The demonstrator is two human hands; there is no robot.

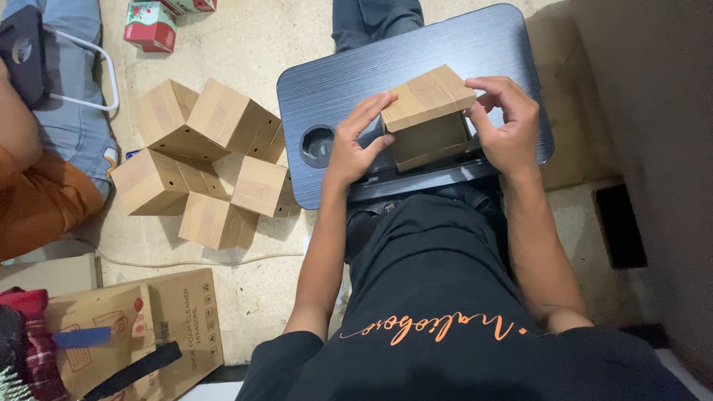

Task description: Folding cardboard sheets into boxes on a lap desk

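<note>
Both hands [356, 145] [509, 122] grip wooden box [427, 111], long axis left-right.

Wooden boxes: six in view. One box [429, 119] sits on the lap tray between the two hands; five boxes [204, 163] lie clustered on the floor. Lap tray [416, 52]: one, dark, with one round recess [318, 145]. Hands: two, a left hand [356, 145] and a right hand [509, 122]. Cardboard cartons [141, 327]: one. Small red-and-green cartons [151, 24]: two, one cut off by the frame edge.
</note>
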